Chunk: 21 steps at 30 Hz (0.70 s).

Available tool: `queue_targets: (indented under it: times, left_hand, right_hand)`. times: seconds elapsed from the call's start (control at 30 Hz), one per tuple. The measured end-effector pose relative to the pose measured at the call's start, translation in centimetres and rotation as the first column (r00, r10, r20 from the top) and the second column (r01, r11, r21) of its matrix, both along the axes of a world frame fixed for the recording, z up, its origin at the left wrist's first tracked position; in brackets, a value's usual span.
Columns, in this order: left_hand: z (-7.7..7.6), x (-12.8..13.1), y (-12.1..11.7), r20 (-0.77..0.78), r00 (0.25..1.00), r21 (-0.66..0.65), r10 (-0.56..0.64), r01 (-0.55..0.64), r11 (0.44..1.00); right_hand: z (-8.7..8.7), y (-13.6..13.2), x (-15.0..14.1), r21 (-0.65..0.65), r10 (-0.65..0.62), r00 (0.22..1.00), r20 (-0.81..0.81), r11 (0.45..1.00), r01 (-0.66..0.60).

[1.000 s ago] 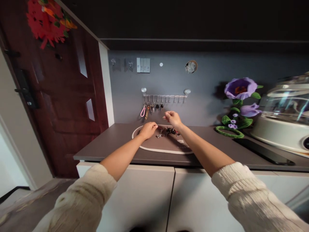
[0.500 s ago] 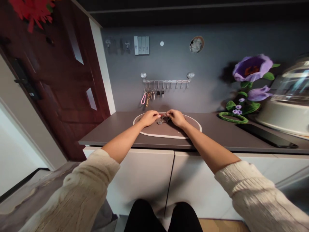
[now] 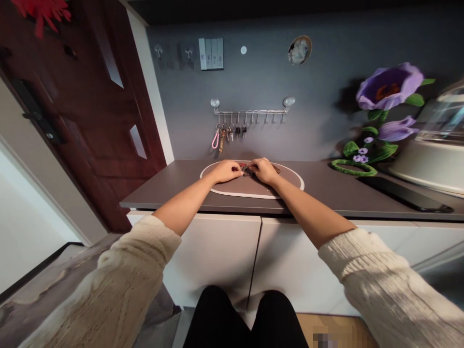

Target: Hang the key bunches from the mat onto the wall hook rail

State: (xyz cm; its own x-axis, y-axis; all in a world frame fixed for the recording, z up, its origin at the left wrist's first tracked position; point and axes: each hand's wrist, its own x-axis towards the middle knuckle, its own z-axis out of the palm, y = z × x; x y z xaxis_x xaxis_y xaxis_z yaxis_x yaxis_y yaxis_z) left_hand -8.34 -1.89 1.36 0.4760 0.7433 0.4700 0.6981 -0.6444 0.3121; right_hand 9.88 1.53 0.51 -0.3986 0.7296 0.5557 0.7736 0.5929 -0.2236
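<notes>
My left hand (image 3: 227, 171) is closed in a pinch low over an oval brown mat with a pale rim (image 3: 250, 195). Facing it, my right hand (image 3: 264, 170) pinches too, its fingers bent downward. Between the fingertips lie shiny small metal pieces that look like a bunch of keys (image 3: 247, 172), with a bit of red (image 3: 242, 165) beside them. The fingers cover much of these, so single pieces are hard to make out. A small brown strip (image 3: 277, 168) shows on the mat just past my right hand.
On the wall, a hook rail (image 3: 250, 112) carries several hanging keys (image 3: 228, 133). To the right are a purple flower decoration (image 3: 389, 89), a black phone-like slab (image 3: 406, 194) and a large domed white container (image 3: 431, 164). A dark red door (image 3: 90, 111) stands left of the counter (image 3: 152, 186).
The view has tilted down slightly. My hands stay together over the mat, fingers shifted a little around the keys. The brown strip beside my right hand now shows.
</notes>
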Motion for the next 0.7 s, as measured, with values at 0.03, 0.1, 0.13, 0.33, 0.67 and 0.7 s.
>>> queue_targets:
  times: [0.03, 0.1, 0.13, 0.33, 0.67, 0.7]
  left_hand:
    - [0.0, 0.0, 0.1, -0.001, 1.0, 0.0, 0.003, -0.003, 1.0]
    - [0.0, -0.1, 0.2, 0.001, 1.0, 0.008, 0.009, -0.009, 1.0]
    - [0.0, -0.2, 0.2, 0.003, 1.0, 0.013, 0.011, -0.012, 1.0]
    - [-0.1, -0.4, 0.8, -0.023, 0.998, 0.056, 0.05, -0.049, 0.997]
    - [0.1, -0.6, 1.2, 0.107, 0.994, 0.117, 0.036, -0.048, 0.992]
    - [0.1, -0.6, 1.2, 0.128, 0.991, 0.115, 0.038, -0.053, 0.992]
  right_hand:
    - [0.0, 0.0, 0.0, -0.001, 0.002, 1.0, 0.002, 1.0, -0.002]
    - [0.2, 0.0, -0.1, -0.008, 0.008, 1.0, 0.001, 1.0, -0.008]
    - [0.2, 0.0, -0.1, -0.011, 0.011, 1.0, -0.002, 1.0, -0.011]
    - [0.6, -0.4, -0.2, 0.009, 0.029, 0.999, 0.02, 1.0, -0.029]
    - [1.0, -0.9, -0.6, 0.037, 0.049, 0.998, 0.051, 0.998, -0.051]
    - [1.0, -0.9, -0.6, 0.04, 0.058, 0.997, 0.041, 0.997, -0.06]
